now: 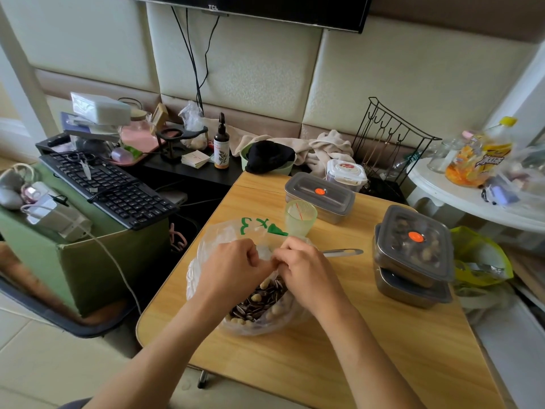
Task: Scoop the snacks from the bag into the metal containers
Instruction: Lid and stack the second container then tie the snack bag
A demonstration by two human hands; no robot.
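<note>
Just beneath both hands, the clear plastic bag [265, 326] of striped seeds and peanuts [259, 299] slumps on the wooden counter [354, 349]. The left hand [233, 261] and right hand [306, 267] each pinch film at its mouth, fingers curled; whether they are working a knot or parting it is hard to tell. A sharp tug might tear the film or tip the bag, scattering snacks. Just beyond the right hand, the metal spoon handle [342, 252] and pale green plastic cup [300, 218] could get knocked. Farther off, the grey-lidded steel containers [413, 246] are closed.
</note>
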